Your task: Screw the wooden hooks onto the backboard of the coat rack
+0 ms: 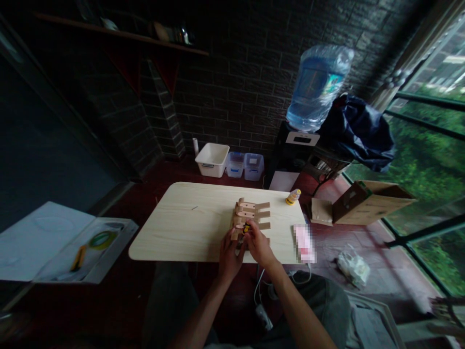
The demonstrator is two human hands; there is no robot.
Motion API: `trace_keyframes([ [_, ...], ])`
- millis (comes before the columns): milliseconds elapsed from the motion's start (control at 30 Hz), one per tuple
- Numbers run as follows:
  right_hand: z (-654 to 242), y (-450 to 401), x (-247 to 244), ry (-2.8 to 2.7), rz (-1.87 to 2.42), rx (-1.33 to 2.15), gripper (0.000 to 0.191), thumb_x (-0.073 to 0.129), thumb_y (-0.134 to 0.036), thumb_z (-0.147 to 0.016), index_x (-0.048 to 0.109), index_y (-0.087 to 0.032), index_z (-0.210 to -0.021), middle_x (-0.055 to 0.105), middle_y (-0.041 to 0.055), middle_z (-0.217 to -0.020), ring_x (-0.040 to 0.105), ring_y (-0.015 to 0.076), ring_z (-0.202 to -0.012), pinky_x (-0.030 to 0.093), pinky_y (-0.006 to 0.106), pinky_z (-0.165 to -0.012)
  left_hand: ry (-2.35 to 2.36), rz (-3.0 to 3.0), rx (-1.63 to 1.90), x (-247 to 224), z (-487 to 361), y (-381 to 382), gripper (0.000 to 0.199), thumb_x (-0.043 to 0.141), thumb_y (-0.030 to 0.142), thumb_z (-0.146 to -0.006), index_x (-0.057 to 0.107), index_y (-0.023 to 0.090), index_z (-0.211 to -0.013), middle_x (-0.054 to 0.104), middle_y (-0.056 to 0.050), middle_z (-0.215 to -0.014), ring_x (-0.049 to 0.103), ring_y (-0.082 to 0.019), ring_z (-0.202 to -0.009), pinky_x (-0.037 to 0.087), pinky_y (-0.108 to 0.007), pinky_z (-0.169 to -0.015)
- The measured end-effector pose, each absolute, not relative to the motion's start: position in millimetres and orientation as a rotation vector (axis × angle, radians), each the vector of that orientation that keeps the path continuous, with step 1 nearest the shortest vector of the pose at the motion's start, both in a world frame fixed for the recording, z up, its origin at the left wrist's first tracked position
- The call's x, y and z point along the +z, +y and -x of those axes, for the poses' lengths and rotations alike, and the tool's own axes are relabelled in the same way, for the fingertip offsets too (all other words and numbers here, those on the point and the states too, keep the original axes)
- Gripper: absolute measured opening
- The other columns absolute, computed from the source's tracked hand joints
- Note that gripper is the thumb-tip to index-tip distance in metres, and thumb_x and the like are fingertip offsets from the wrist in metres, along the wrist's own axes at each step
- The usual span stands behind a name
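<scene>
A brown wooden piece [247, 213] with several parallel slats lies on the pale wood-grain table [174, 228], near its front edge. My left hand [229, 254] is at the near left corner of this piece, its fingers curled against the edge. Over the near slats, my right hand [259, 245] pinches a small yellow-and-black object [247, 227]; its exact kind is too small to make out. Both hands partly hide the nearest slats. A thin dark stick-like item [194, 208] lies farther left on the tabletop.
A small bottle with yellow ends [292, 197] stands at the table's right back corner. A blurred pink item [304, 243] sits at the right edge. Beyond are plastic bins [212, 160], a water dispenser [294, 145] and a cardboard box [370, 202]. An open white case [105, 249] is left.
</scene>
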State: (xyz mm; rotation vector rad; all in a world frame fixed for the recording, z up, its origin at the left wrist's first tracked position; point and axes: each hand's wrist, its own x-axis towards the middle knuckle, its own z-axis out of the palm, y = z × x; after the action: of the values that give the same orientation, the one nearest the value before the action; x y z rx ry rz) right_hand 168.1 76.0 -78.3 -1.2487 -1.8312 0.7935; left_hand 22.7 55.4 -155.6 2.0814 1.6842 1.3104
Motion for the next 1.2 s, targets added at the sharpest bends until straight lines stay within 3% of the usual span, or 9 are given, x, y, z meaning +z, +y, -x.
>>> trace_keyframes([
  [567,-170.9,71.9,-73.8,-1.832,1.178,0.763,0.050,0.047,-0.023,-0.098,0.037,-0.024,-0.147,0.069,0.0099,-0.122,0.070,0.0208,-0.104,0.056,0.036,-0.091,1.689,-2.118,1.253,-156.2,-20.2,55.4,0.044,0.054,0.036,-0.096,0.052,0.028,-0.139,0.047,-0.009,-0.151,0.041,-0.029,-0.142,0.045,-0.052,-0.113],
  [767,-173.3,72.2,-71.7,-1.814,1.200,0.795,0.056,0.050,-0.021,-0.095,0.035,-0.025,-0.149,0.072,0.0070,-0.114,0.072,0.0196,-0.101,0.057,0.035,-0.088,1.693,-2.102,1.286,-155.5,-22.4,55.1,0.046,0.056,0.037,-0.095,0.051,0.029,-0.140,0.048,-0.010,-0.151,0.042,-0.030,-0.142,0.046,-0.055,-0.112],
  [1200,-170.6,77.0,-76.8,-1.841,1.277,0.733,0.051,0.056,-0.030,-0.094,0.043,-0.029,-0.143,0.068,0.0063,-0.127,0.070,0.0223,-0.108,0.057,0.038,-0.090,1.695,-2.093,1.276,-156.4,-22.0,54.5,0.051,0.055,0.033,-0.095,0.046,0.028,-0.145,0.046,-0.010,-0.152,0.042,-0.030,-0.142,0.046,-0.054,-0.112],
])
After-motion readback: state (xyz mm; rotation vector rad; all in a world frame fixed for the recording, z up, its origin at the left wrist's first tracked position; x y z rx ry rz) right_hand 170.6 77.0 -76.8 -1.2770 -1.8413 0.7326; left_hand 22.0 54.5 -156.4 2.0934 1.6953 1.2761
